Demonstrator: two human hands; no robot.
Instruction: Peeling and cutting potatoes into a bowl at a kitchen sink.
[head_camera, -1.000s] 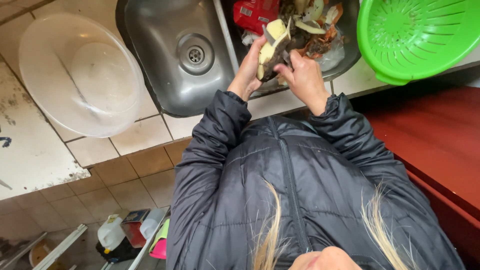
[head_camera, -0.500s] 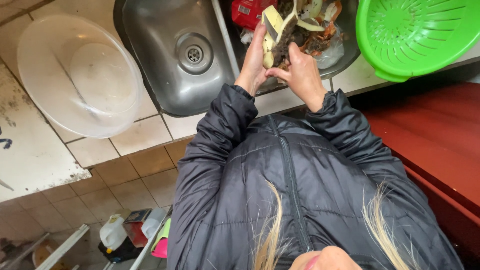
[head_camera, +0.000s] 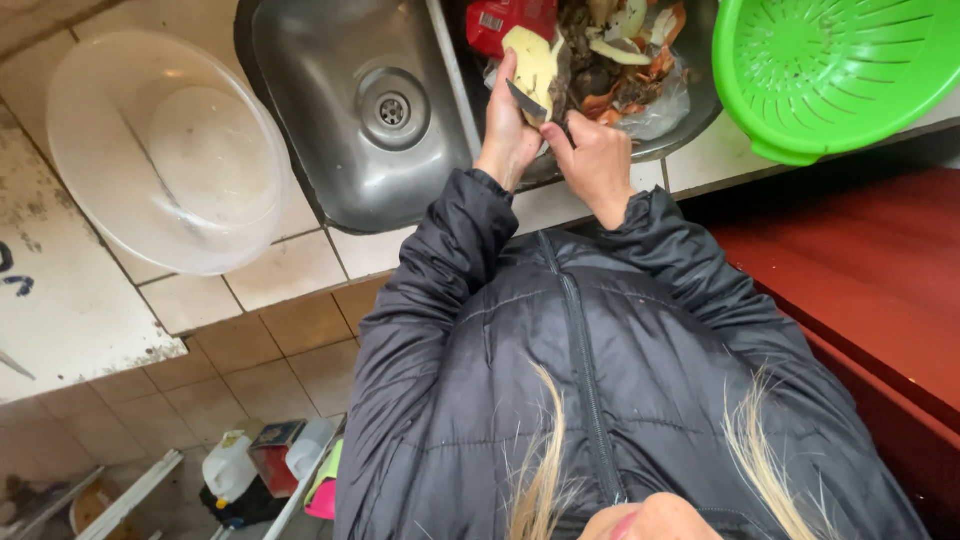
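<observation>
My left hand (head_camera: 508, 132) holds a pale, partly peeled potato (head_camera: 535, 62) over the right basin of a steel sink (head_camera: 330, 170). My right hand (head_camera: 592, 158) sits just beside it, gripping a small knife (head_camera: 524, 100) whose dark blade lies against the potato's lower side. Under the potato, a heap of peelings and scraps (head_camera: 630, 75) lies on clear plastic in the basin. Both arms are in black puffer-jacket sleeves.
A green colander (head_camera: 840, 70) stands at the right of the sink, and a large clear plastic bowl (head_camera: 165, 150) on the tiled counter at the left. A red packet (head_camera: 505, 20) lies among the scraps. A red surface (head_camera: 870, 280) runs along the right. A white jug (head_camera: 230, 465) and boxes stand on the floor.
Both hands have stayed over the scrap basin. The potato has turned in my left hand and the knife blade now lies at its lower edge.
</observation>
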